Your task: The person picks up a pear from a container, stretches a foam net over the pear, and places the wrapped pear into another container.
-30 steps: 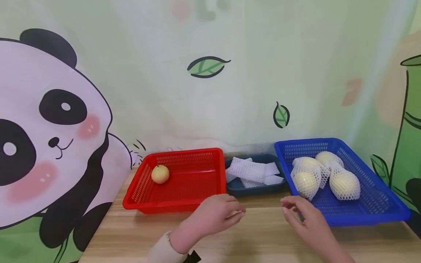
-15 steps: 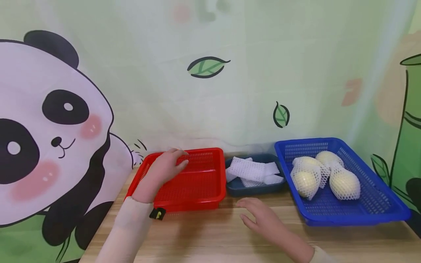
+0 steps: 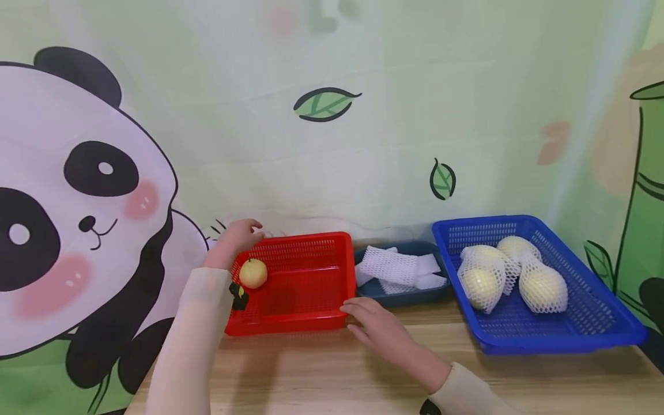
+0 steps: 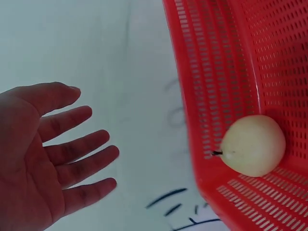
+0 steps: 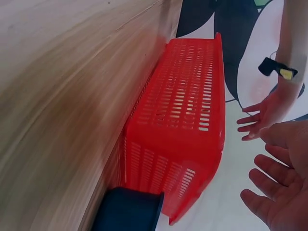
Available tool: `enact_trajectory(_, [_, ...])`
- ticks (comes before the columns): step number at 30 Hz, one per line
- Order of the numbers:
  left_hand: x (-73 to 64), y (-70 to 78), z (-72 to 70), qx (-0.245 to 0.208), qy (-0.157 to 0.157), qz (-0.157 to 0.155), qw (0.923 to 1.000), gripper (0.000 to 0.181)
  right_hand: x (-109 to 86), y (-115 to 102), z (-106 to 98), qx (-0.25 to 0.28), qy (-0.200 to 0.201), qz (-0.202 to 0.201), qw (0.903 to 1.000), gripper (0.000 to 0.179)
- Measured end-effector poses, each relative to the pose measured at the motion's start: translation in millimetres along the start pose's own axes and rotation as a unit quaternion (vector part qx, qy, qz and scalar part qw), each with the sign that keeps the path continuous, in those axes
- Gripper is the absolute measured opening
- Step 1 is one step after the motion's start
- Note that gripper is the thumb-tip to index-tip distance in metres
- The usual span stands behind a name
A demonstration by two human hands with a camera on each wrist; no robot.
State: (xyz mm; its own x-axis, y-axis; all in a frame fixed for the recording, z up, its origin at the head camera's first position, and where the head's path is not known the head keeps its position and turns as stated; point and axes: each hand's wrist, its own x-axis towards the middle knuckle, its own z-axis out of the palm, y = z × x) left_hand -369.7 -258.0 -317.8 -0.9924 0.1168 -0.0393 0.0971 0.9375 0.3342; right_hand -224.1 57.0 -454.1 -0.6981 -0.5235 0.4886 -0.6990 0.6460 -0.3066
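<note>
A red plastic basket (image 3: 306,294) stands on the left of the table with one pale yellow pear (image 3: 253,274) in its left part. Over the basket's far left corner is my left hand (image 3: 238,237), empty; in the left wrist view its fingers (image 4: 82,147) are spread, apart from the rim. My right hand (image 3: 381,328) is at the basket's near right corner with loosely bent fingers and holds nothing. From the right wrist view, the fingers (image 5: 272,183) look apart from the red wall. The left forearm hides the basket's left side in the head view.
Between the baskets sits a dark blue tray (image 3: 410,298) with several white foam net sleeves (image 3: 391,268). On the right, a blue basket (image 3: 560,346) holds several pears in foam nets (image 3: 543,290). A printed cloth (image 3: 384,132) hangs behind the wooden table (image 3: 321,374).
My left hand has moved left to the red basket's far left corner, uncovering the pear. My right hand has moved left from beside the blue basket to the red basket's near right corner.
</note>
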Motion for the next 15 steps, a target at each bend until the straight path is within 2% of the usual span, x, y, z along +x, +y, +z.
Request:
enact_trajectory(5, [15.0, -15.0, -0.4, -0.043, -0.005, -0.039, 0.9983, 0.048, 9.0, -3, 5, 0.006, -0.012, 0.007, 0.9999, 0.041])
enact_trajectory(7, [22.3, -23.9, 4.4, -0.05, -0.008, -0.055, 0.9972, 0.048, 11.2, -3, 8, 0.01, -0.017, 0.017, 0.9997, 0.042])
enact_trajectory(10, [31.6, -36.7, 14.3, -0.05, -0.035, -0.09, 0.9941, 0.051, 13.4, -3, 12, 0.003, -0.031, 0.028, 0.9991, 0.043])
enact_trajectory(12, [35.2, -42.8, 21.6, -0.044, -0.044, -0.107, 0.9923, 0.051, 14.1, -2, 15, -0.01, -0.039, 0.027, 0.9988, 0.043])
enact_trajectory(15, [31.1, -44.1, 28.6, -0.048, -0.051, -0.131, 0.9889, 0.045, 14.8, -1, 18, -0.029, -0.042, 0.02, 0.9985, 0.043])
